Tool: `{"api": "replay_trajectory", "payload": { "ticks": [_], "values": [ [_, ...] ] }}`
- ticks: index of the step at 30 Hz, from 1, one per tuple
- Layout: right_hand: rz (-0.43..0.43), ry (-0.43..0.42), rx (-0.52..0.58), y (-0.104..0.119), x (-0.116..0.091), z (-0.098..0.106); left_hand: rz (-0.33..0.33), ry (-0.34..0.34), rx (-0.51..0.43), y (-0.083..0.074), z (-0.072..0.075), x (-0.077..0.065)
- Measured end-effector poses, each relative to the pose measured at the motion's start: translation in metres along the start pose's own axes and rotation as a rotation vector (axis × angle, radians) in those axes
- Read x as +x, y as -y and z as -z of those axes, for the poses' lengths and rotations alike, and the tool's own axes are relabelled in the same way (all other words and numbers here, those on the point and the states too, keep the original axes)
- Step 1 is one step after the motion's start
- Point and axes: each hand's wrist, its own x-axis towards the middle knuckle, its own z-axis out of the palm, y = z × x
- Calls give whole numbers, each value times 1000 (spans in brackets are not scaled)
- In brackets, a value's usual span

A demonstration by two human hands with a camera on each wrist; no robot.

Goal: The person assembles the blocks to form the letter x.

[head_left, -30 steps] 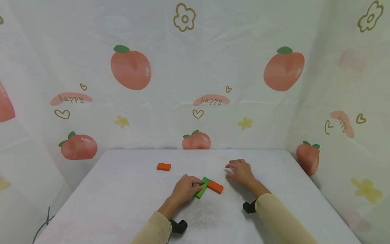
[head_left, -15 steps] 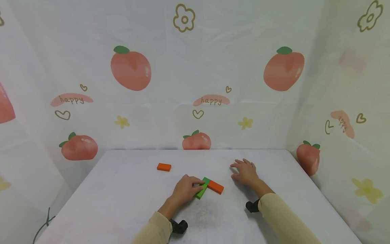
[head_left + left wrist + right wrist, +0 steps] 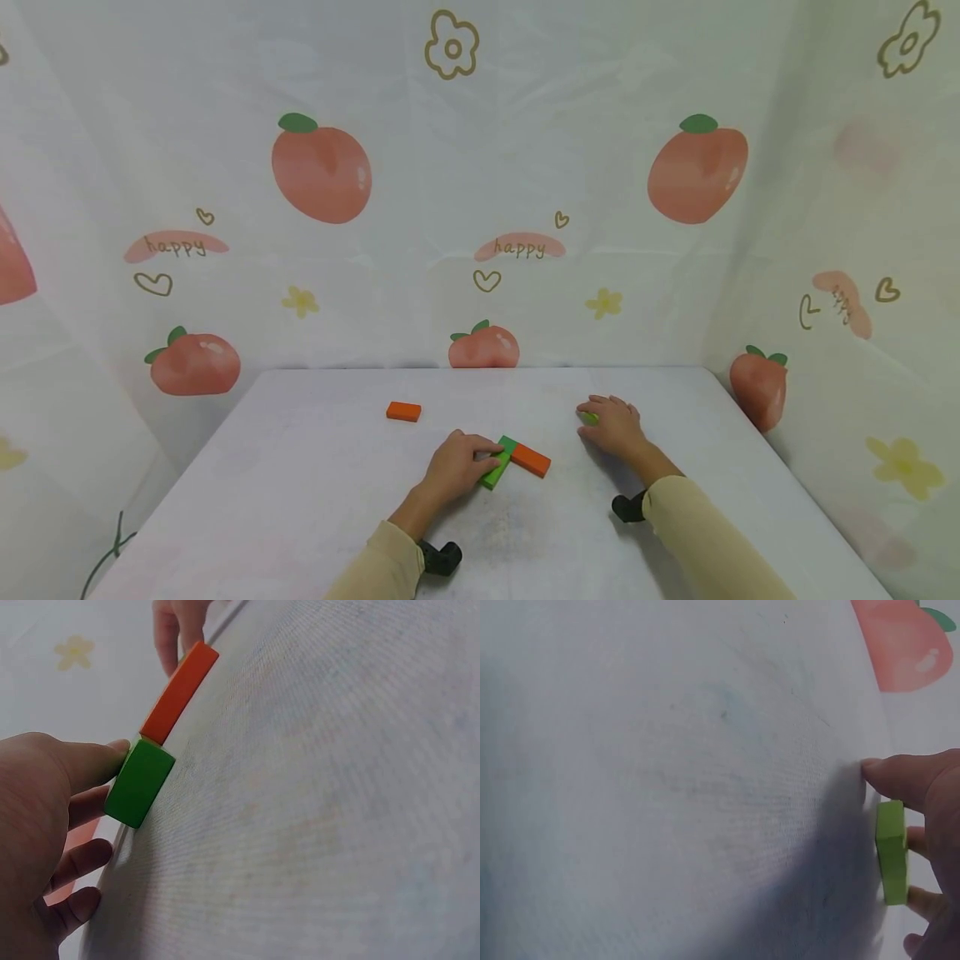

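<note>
While the left hand (image 3: 452, 467) pinches it, the green block (image 3: 497, 473) lies on the table (image 3: 300, 517), its long axis slanting from its near left end to its far right end; two shades of green show on it, and I cannot tell whether it is one piece or two. Beside its far end, on the right, an orange block (image 3: 531, 460) meets it at an angle, its own long axis running off rightward and back toward the person. Beyond the green block and well to its left, a second orange block (image 3: 403, 412) lies apart, long axis nearly side to side. Farther off and to the right of the green block, a lime block (image 3: 590, 418) shows between the right hand's (image 3: 613, 428) thumb and fingers; in the right wrist view its long side runs up and down. That hand is moderately spread, its thumb standing off from the lime block while fingers reach behind it; whether they grip it I cannot tell. The left hand is narrow, thumb and forefinger on the green block, other fingers loosely bent past it in the left wrist view.
</note>
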Motion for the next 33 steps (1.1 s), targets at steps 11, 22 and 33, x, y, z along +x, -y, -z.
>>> {"api": "replay_trajectory", "payload": {
  "ticks": [11, 22, 33],
  "values": [
    [4, 1, -78, 0, -3, -2, -8, 1, 7, 0, 0, 0],
    [86, -41, -119, 6, -9, -4, 7, 2, 8, -1, 1, 0],
    [178, -80, -165, 8, -8, -7, -2, 4, 5, -1, 1, 0]
  ]
}}
